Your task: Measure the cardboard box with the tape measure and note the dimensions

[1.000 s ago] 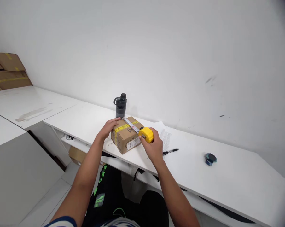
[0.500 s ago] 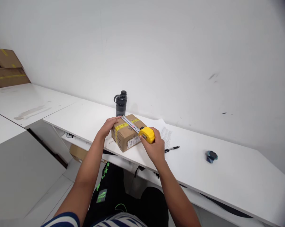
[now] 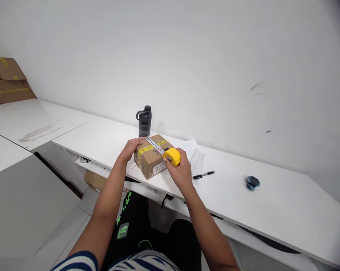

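A small brown cardboard box point(image 3: 150, 161) with yellow tape and a white label sits on the white table. Across its top runs the metal blade point(image 3: 155, 146) of a yellow tape measure point(image 3: 172, 156). My right hand point(image 3: 181, 171) is closed around the tape measure's case at the box's right edge. My left hand point(image 3: 130, 148) rests at the box's far left corner, its fingers by the blade's end; whether they pinch the blade is hard to see.
A dark bottle point(image 3: 144, 122) stands behind the box. Right of it lie a written paper sheet point(image 3: 198, 160), a black pen point(image 3: 204, 175) and a dark watch-like object point(image 3: 252, 183). Taped cartons point(image 3: 10, 88) are stacked at the far left of the white table point(image 3: 271, 210).
My right hand and the tape measure have moved slightly left, closer to the box, and less of the blade is out. My left hand stays at the box's corner.
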`<action>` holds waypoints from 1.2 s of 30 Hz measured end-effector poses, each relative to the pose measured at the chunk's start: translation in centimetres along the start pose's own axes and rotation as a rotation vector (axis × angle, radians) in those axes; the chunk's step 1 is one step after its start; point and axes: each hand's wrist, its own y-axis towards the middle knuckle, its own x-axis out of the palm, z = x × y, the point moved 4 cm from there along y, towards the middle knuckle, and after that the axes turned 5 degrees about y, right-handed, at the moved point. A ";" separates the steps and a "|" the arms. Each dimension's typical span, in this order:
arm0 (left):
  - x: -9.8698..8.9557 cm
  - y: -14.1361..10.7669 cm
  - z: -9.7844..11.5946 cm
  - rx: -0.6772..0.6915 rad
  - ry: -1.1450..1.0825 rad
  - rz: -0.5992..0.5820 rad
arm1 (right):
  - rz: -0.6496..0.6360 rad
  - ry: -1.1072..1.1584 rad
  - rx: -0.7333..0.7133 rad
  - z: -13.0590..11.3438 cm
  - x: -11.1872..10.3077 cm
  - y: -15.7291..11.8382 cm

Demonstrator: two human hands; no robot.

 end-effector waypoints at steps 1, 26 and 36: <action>0.0 0.0 0.0 0.003 -0.001 -0.001 | 0.007 0.010 -0.001 0.0 0.1 0.1; -0.8 -0.7 -0.5 0.079 -0.087 0.003 | 0.126 0.183 -0.056 1.5 0.4 -0.3; -6.7 -8.3 -6.1 0.090 -0.251 0.232 | 0.087 0.570 -0.062 0.8 -0.8 1.8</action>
